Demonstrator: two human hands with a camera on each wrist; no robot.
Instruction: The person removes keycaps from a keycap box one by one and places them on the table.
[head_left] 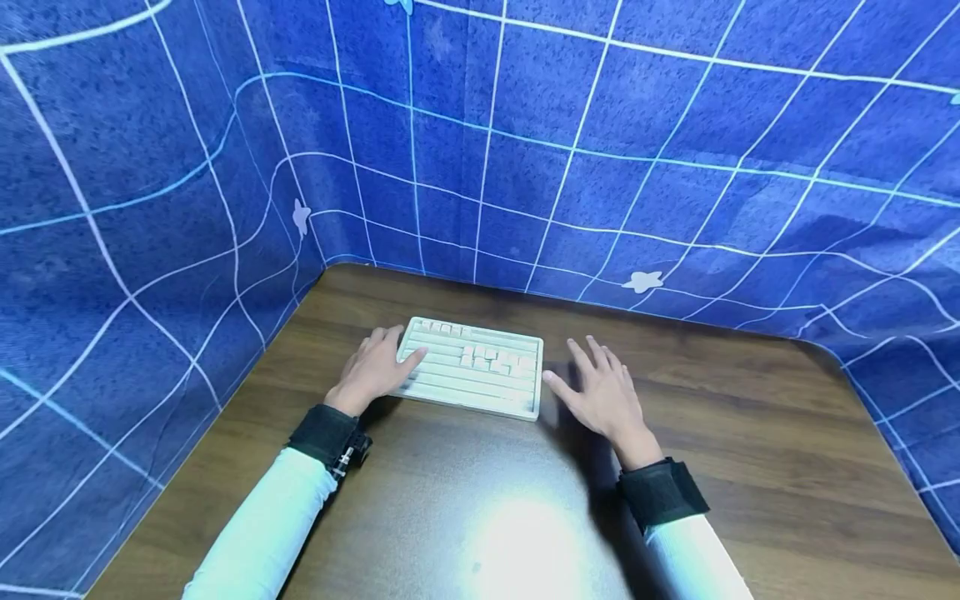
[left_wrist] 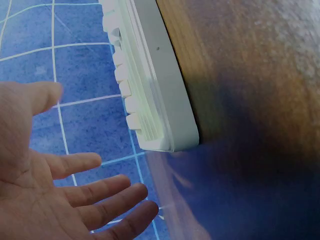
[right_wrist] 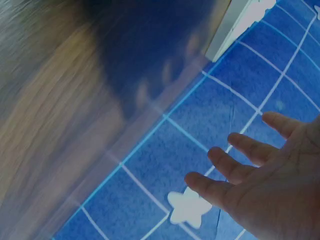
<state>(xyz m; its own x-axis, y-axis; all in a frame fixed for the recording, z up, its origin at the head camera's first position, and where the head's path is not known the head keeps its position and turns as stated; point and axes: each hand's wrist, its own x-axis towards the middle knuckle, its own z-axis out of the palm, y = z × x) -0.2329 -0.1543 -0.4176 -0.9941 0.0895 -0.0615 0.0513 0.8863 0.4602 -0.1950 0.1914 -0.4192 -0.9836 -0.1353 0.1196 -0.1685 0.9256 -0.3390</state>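
Note:
A pale tray-like board shaped like a keyboard (head_left: pixel 450 385) lies on the table, with a short row of small white keys at its back left and a cluster right of its middle. My left hand (head_left: pixel 372 367) is spread at its left end, thumb over the edge; whether it touches cannot be told. The left wrist view shows this hand (left_wrist: pixel 75 195) with fingers apart beside the board (left_wrist: pixel 172 95). Just off the right end, my right hand (head_left: pixel 602 396) hovers with fingers spread, holding nothing. In the right wrist view the hand (right_wrist: pixel 270 175) is relaxed, away from the board's corner (right_wrist: pixel 227 35).
The brown wooden table (head_left: pixel 750 417) carries a bright light reflection near its front. A blue cloth (head_left: pixel 555 150) with white grid lines and star shapes stands behind the table and along its left side.

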